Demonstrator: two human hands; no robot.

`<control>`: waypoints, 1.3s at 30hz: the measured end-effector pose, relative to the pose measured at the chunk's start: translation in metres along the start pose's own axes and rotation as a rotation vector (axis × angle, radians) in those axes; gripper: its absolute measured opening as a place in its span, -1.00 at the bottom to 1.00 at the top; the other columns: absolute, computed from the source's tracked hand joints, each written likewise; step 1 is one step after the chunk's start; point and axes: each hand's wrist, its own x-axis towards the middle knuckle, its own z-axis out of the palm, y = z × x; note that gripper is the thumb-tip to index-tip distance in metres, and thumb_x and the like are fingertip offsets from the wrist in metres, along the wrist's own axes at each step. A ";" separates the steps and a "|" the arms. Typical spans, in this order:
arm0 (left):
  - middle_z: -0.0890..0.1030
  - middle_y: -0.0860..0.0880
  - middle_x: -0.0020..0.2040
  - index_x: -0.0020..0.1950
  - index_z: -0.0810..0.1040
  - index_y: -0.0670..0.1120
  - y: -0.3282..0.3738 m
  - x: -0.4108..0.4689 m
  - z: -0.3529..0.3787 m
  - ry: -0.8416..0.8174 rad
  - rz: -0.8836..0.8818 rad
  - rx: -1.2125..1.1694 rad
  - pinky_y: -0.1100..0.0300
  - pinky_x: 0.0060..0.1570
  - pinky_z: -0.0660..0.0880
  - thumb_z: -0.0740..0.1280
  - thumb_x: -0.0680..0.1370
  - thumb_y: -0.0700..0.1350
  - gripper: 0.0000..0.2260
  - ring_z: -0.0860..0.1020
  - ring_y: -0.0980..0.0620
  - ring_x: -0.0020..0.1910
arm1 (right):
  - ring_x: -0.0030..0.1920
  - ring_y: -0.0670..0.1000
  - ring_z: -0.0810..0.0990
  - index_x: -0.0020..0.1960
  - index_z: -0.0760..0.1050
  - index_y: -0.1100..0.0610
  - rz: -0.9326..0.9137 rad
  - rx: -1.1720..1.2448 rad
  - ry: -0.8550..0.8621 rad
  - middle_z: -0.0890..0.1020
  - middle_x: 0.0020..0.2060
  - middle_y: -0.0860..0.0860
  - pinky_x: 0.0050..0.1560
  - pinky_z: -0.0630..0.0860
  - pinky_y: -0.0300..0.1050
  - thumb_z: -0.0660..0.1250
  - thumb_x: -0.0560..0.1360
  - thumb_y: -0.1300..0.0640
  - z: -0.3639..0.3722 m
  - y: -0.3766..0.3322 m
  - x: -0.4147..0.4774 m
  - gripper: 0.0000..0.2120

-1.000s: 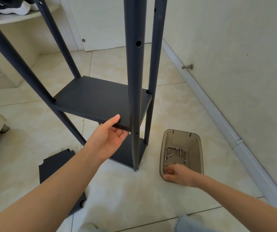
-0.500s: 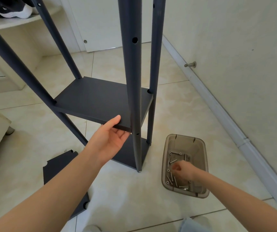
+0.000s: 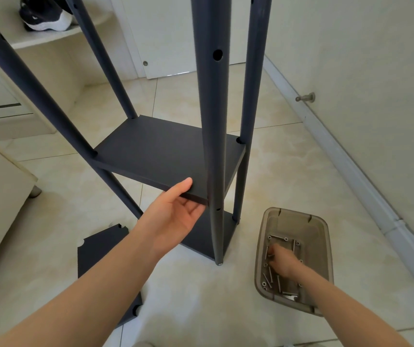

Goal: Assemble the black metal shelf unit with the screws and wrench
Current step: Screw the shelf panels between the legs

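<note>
Brown plastic tray (image 3: 291, 221) beside the black metal shelf unit (image 3: 211, 121) is holding the right hand (image 3: 283, 262), fingers' grasp unclear; left hand (image 3: 173, 219) is gripping the unit's board (image 3: 155, 156).

Both forearms (image 3: 88, 284) are bare all the way to the view's lower edge, as are the left hand (image 3: 173, 216) and right hand (image 3: 282, 261). Down-left of the smoky-brown translucent plastic tray (image 3: 326, 246), a greyish cloth sliver (image 3: 142, 344) shows (garment unclear).

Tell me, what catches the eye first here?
A half-built black shelf unit fills the middle, its poles rising past the camera; the left hand grips the front edge of its middle shelf. At lower right, the right hand reaches into a smoky plastic tub of screws on the floor.
</note>
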 end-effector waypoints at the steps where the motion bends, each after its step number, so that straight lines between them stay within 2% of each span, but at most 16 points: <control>1: 0.65 -0.18 0.23 0.30 0.56 -0.18 0.000 0.000 -0.001 0.003 0.002 -0.004 -0.03 0.20 0.56 0.42 0.46 -0.18 -0.60 0.65 -0.14 0.20 | 0.26 0.15 0.52 0.32 0.37 0.19 -0.004 -0.026 -0.001 0.55 0.25 0.16 0.19 0.45 -0.09 0.27 0.57 0.20 0.001 0.001 0.000 -0.67; 6: 0.66 -0.18 0.22 0.21 0.61 -0.18 -0.001 0.000 -0.001 -0.016 0.001 -0.007 -0.01 0.13 0.61 0.42 0.46 -0.19 -0.68 0.65 -0.14 0.19 | 0.19 0.16 0.55 0.35 0.33 0.23 -0.007 -0.086 -0.001 0.58 0.16 0.18 0.06 0.44 -0.14 0.31 0.55 0.20 0.007 0.004 0.000 -0.60; 12: 0.67 -0.17 0.20 0.24 0.58 -0.18 -0.001 -0.001 0.000 -0.010 0.006 -0.001 -0.02 0.17 0.59 0.42 0.46 -0.18 -0.65 0.66 -0.14 0.18 | 0.21 0.15 0.54 0.40 0.32 0.23 -0.002 -0.174 -0.002 0.56 0.19 0.18 0.10 0.45 -0.13 0.13 0.56 0.39 0.007 0.006 -0.004 -0.59; 18: 0.67 -0.18 0.20 0.20 0.59 -0.18 -0.001 0.000 0.000 -0.008 0.003 -0.008 -0.02 0.15 0.60 0.42 0.45 -0.18 -0.68 0.66 -0.14 0.17 | 0.19 0.13 0.56 0.31 0.42 0.18 -0.073 -0.187 0.006 0.57 0.19 0.15 0.13 0.46 -0.12 0.15 0.57 0.35 -0.006 0.005 -0.020 -0.66; 20: 0.67 -0.18 0.20 0.20 0.59 -0.18 -0.002 0.001 -0.001 -0.014 0.003 -0.010 -0.02 0.13 0.61 0.43 0.45 -0.19 -0.68 0.66 -0.14 0.17 | 0.12 0.07 0.56 0.16 0.47 0.11 -0.119 -0.152 0.058 0.59 0.13 0.11 0.08 0.48 -0.16 0.16 0.59 0.30 -0.013 0.003 -0.030 -0.78; 22: 0.67 -0.18 0.20 0.21 0.59 -0.18 -0.002 0.001 -0.002 -0.015 0.000 -0.017 -0.01 0.09 0.63 0.43 0.45 -0.19 -0.67 0.66 -0.15 0.16 | 0.02 0.00 0.55 -0.01 0.41 0.01 -0.197 -0.156 0.099 0.58 0.05 0.03 -0.03 0.41 -0.26 0.22 0.60 0.21 -0.020 -0.001 -0.044 -0.89; 26: 0.68 -0.19 0.18 0.21 0.59 -0.16 -0.002 0.003 -0.002 -0.014 0.007 -0.028 0.04 -0.09 0.66 0.43 0.45 -0.20 -0.68 0.67 -0.16 0.14 | -0.16 -0.21 0.45 -0.15 0.30 -0.16 -0.346 -0.130 0.205 0.48 -0.14 -0.20 -0.22 0.35 -0.33 0.26 0.59 0.10 -0.046 -0.019 -0.082 -0.77; 29: 0.66 -0.19 0.21 0.32 0.53 -0.17 -0.001 0.004 -0.002 -0.028 0.029 -0.029 0.07 -0.12 0.66 0.41 0.48 -0.21 -0.60 0.67 -0.16 0.15 | -0.23 -0.22 0.44 -0.19 0.26 -0.20 -0.429 -0.145 0.335 0.47 -0.24 -0.22 -0.29 0.34 -0.30 0.27 0.58 0.04 -0.071 -0.042 -0.118 -0.74; 33: 0.63 -0.20 0.26 0.40 0.47 -0.20 -0.002 0.006 -0.002 -0.042 0.034 -0.077 0.04 -0.05 0.65 0.41 0.49 -0.24 -0.53 0.65 -0.17 0.19 | -0.16 -0.21 0.53 -0.08 0.39 -0.18 -0.495 -0.074 0.427 0.56 -0.20 -0.22 -0.16 0.48 -0.29 0.31 0.56 -0.04 -0.099 -0.078 -0.159 -0.89; 39: 0.67 -0.19 0.19 0.22 0.54 -0.17 -0.006 0.009 -0.002 -0.029 0.046 -0.099 0.05 -0.10 0.65 0.43 0.49 -0.24 -0.69 0.67 -0.17 0.15 | -0.11 -0.28 0.58 -0.17 0.47 -0.21 -0.570 0.239 0.527 0.61 -0.24 -0.26 -0.09 0.51 -0.36 0.44 0.49 0.00 -0.120 -0.120 -0.201 -0.82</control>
